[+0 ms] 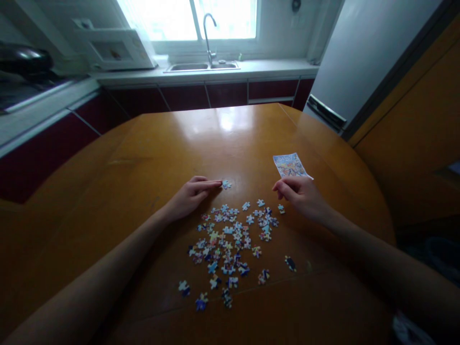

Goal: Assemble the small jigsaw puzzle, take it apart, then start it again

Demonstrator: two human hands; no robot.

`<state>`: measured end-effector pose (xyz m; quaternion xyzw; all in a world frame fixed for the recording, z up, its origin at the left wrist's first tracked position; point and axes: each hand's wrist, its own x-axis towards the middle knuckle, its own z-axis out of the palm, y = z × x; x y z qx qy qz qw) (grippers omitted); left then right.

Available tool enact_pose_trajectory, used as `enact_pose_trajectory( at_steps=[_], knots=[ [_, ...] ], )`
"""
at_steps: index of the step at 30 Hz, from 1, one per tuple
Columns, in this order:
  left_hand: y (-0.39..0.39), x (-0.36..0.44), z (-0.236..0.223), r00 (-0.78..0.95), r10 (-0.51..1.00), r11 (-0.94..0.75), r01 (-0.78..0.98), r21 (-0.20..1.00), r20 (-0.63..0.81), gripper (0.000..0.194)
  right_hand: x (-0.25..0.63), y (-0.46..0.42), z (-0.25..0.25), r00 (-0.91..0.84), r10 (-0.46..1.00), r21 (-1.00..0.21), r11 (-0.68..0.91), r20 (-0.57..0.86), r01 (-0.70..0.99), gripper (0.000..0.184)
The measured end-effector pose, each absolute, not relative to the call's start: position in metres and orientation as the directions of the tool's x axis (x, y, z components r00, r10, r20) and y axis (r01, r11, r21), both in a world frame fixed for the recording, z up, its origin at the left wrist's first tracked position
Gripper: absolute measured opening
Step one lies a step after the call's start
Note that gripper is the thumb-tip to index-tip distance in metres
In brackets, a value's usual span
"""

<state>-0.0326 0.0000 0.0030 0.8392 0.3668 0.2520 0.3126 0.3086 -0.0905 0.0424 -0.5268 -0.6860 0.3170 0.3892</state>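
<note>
My left hand rests on the table with its index finger stretched out. Its fingertip touches a small light-blue jigsaw puzzle piece lying apart from the rest. Over on the right, my right hand has its fingers curled and pressed together; whatever they hold, if anything, is hidden. Just beyond that hand lies a printed picture sheet, its lower edge partly covered by the hand. Between my forearms spreads a loose heap of puzzle pieces, with several strays around it. One single piece lies just below my right hand.
The wooden table has a rounded outline. Behind it runs a counter with a sink and a tall faucet under a window. A fridge stands at the right. A dark pan-like object is at far left.
</note>
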Motion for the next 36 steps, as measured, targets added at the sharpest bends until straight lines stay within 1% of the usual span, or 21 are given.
enact_pose_trajectory(
  at_steps=[12, 15, 17, 20, 23, 25, 29, 36],
  knots=[
    [0.002, -0.034, 0.002, 0.558, 0.812, -0.475, 0.462, 0.749, 0.171, 0.033, 0.309, -0.090, 0.042, -0.145, 0.969, -0.838, 0.247, 0.202, 0.486, 0.030],
    [0.002, -0.033, 0.002, 0.545, 0.817, -0.477, 0.454, 0.752, 0.189, 0.032, 0.308, -0.091, 0.042, -0.139, 0.969, -0.836, 0.246, 0.204, 0.491, 0.031],
    [0.000, -0.032, 0.002, 0.545, 0.802, -0.534, 0.468, 0.705, 0.246, 0.031, 0.308, -0.091, 0.043, -0.138, 0.969, -0.835, 0.245, 0.203, 0.493, 0.031],
    [-0.004, -0.028, 0.002, 0.621, 0.715, -0.674, 0.491, 0.551, 0.322, 0.032, 0.308, -0.090, 0.043, -0.139, 0.969, -0.833, 0.245, 0.202, 0.496, 0.032],
    [-0.008, -0.027, 0.003, 0.702, 0.646, -0.752, 0.515, 0.413, 0.301, 0.033, 0.309, -0.090, 0.042, -0.143, 0.970, -0.831, 0.243, 0.198, 0.501, 0.033],
    [-0.009, -0.027, 0.003, 0.716, 0.635, -0.765, 0.530, 0.365, 0.291, 0.031, 0.309, -0.090, 0.042, -0.145, 0.970, -0.833, 0.241, 0.194, 0.499, 0.034],
    [-0.010, -0.028, 0.002, 0.713, 0.637, -0.766, 0.542, 0.346, 0.293, 0.030, 0.308, -0.091, 0.043, -0.134, 0.974, -0.843, 0.224, 0.181, 0.489, 0.035],
    [-0.009, -0.026, 0.000, 0.693, 0.656, -0.749, 0.548, 0.372, 0.298, 0.031, 0.309, -0.091, 0.040, -0.135, 0.974, -0.841, 0.227, 0.185, 0.490, 0.032]
  ],
)
